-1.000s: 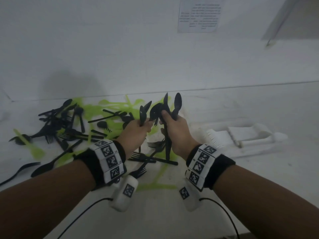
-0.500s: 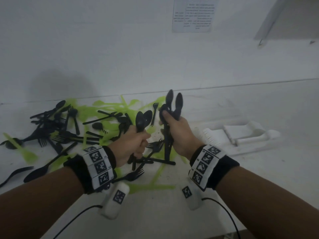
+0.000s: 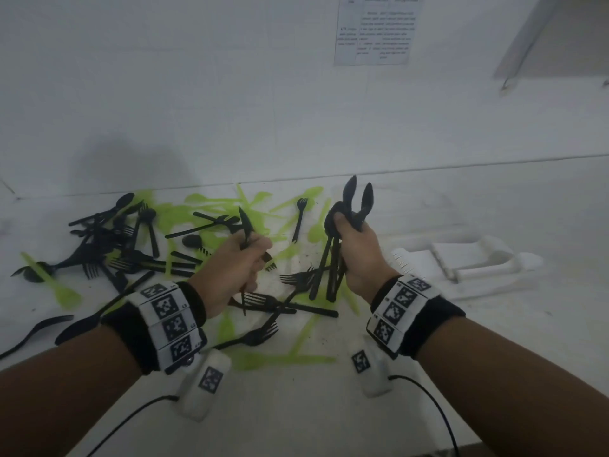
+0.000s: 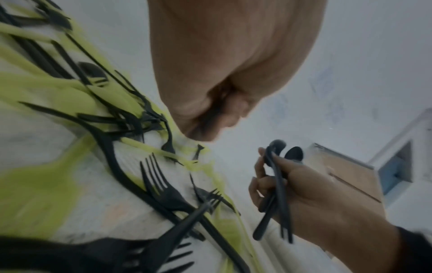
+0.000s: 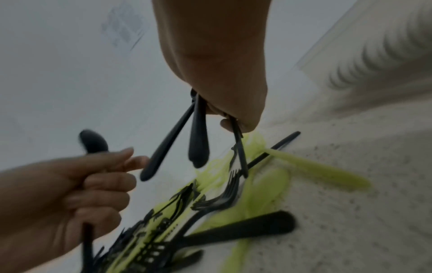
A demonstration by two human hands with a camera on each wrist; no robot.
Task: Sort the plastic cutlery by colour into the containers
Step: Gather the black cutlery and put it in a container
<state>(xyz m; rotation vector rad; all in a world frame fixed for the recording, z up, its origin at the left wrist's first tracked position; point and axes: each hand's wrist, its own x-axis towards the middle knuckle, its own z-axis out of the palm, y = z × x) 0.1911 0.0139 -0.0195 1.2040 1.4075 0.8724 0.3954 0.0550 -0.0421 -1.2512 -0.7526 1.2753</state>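
Both hands are loaded, held apart above the pile. Right hand (image 3: 357, 249) is clamped on a bundle of black spoons (image 3: 349, 206), bowls up, handles hanging below the fist. Left hand (image 3: 230, 268) is curled round 1 black spoon (image 3: 245, 229), maybe more; can't tell the count.

Progress looks early. Most of the cutlery is unsorted on the counter (image 3: 494, 341): black forks (image 3: 263, 334) and spoons tangled with green pieces (image 3: 211, 209) across the left and middle. The white container (image 3: 468, 258) sits on the counter right of the right hand; its contents can't be made out.

Left to do: drop the black bundle, clear the remaining black, then all the green.
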